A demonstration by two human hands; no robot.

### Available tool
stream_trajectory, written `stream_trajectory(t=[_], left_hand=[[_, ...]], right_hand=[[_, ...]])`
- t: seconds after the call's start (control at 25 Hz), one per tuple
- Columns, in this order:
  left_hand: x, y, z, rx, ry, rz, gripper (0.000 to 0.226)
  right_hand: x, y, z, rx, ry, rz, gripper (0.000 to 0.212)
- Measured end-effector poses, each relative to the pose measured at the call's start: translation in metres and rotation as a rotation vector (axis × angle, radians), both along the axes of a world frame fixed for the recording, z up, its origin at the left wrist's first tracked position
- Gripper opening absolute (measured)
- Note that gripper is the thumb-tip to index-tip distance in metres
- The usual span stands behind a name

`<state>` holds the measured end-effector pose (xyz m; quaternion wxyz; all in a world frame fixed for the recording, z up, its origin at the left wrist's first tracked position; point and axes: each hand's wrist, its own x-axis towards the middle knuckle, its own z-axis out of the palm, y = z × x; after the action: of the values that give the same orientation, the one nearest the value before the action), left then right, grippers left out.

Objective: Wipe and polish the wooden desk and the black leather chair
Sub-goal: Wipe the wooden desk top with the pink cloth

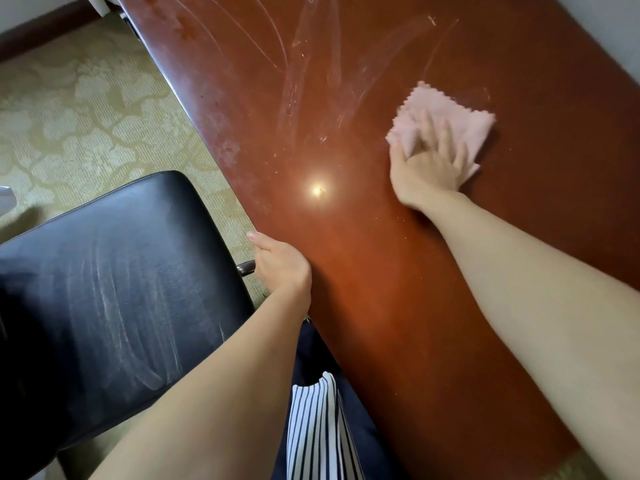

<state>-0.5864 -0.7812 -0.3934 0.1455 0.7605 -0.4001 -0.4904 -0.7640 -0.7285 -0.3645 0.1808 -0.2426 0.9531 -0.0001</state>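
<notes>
A reddish-brown wooden desk [346, 168] runs diagonally through the view, with pale wipe streaks and scratches on its far half. My right hand [427, 161] presses a pink cloth [446, 116] flat on the desk top at the right, fingers spread over it. My left hand [280, 265] rests on the desk's near edge, fingers curled over the edge, index finger stretched along it. The black leather chair [114, 278] stands at lower left beside the desk, its seat marked with whitish streaks.
Patterned beige carpet [79, 109] covers the floor left of the desk. A wall and dark skirting board [45, 29] lie at the top left. My striped top [315, 427] and dark trousers show at the bottom between chair and desk.
</notes>
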Motion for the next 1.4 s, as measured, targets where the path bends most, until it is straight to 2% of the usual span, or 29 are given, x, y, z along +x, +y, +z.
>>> stream_trajectory(t=[0.28, 0.44, 0.52, 0.6, 0.68, 0.8, 0.92, 1.0, 1.08, 1.16, 1.4], left_hand=[[0.003, 0.001, -0.002, -0.025, 0.016, -0.023, 0.066], [0.009, 0.000, -0.006, -0.047, 0.065, -0.041, 0.066], [0.018, 0.001, -0.009, -0.112, 0.091, -0.148, 0.061], [0.029, -0.001, -0.014, -0.299, -0.009, -0.337, 0.051], [0.035, -0.006, -0.013, -0.573, -0.109, -0.587, 0.054], [0.021, -0.024, -0.007, -0.996, -0.054, -1.240, 0.056], [-0.019, -0.051, 0.002, -1.223, -0.039, -1.797, 0.057], [-0.043, -0.058, 0.002, -1.264, -0.047, -1.974, 0.058], [-0.056, -0.053, -0.005, -1.215, -0.084, -2.023, 0.059], [-0.060, -0.045, -0.010, -1.152, -0.130, -1.982, 0.059], [-0.064, -0.048, -0.009, -1.053, -0.045, -1.933, 0.055]], right_hand=[[0.073, -0.007, -0.010, -0.112, -0.018, 0.355, 0.053], [0.111, 0.023, -0.013, -0.206, -0.048, 0.421, 0.051], [0.123, 0.052, -0.012, -0.263, -0.057, 0.421, 0.050], [0.123, 0.084, -0.016, -0.269, -0.044, 0.385, 0.050], [0.110, 0.111, -0.018, -0.257, 0.008, 0.319, 0.051], [0.074, 0.127, -0.015, -0.158, 0.081, 0.191, 0.052], [0.031, 0.118, -0.015, -0.037, 0.106, 0.032, 0.055], [0.003, 0.104, -0.015, -0.016, 0.100, -0.071, 0.056], [-0.024, 0.088, -0.017, -0.001, 0.084, -0.147, 0.059], [-0.052, 0.074, -0.019, 0.010, 0.079, -0.185, 0.061], [-0.098, 0.035, -0.021, -0.038, 0.087, -0.172, 0.065]])
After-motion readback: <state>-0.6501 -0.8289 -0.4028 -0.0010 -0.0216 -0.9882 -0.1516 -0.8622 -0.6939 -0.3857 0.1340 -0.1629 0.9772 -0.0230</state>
